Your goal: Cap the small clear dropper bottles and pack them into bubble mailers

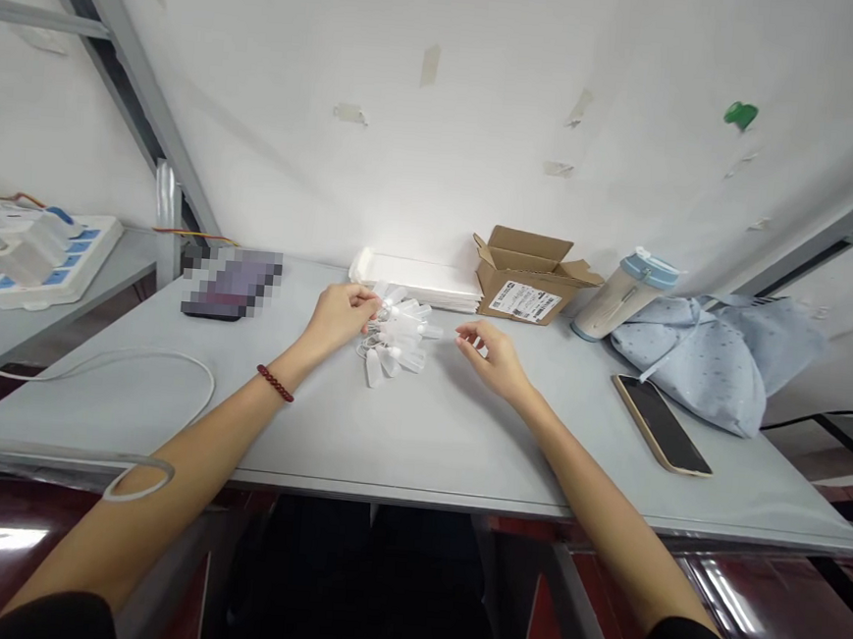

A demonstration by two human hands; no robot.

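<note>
A small pile of translucent white plastic tags (pixel 400 329), some with thin white loops, lies fanned out on the grey table. My left hand (pixel 340 315) is at the pile's left side, thumb and fingertips pinched on a plastic tag at its edge. Fingers partly hide that tag. To the right of the pile is my right hand (pixel 494 354), its fingers loosely curled with the thumb apart and nothing visible between them. Its fingertips are close to the rightmost tag, with a small gap. A dark red bead bracelet (pixel 275 383) circles my left wrist.
Behind the pile lie stacked white flat packs (pixel 422 280) and an open cardboard box (pixel 529 286). On the right are a tumbler (pixel 620 300), a light-blue cloth bag (pixel 696 356) and a phone (pixel 661 425). A white cable (pixel 204 381) curves across the left side, near a blurred-out dark object (pixel 229 284).
</note>
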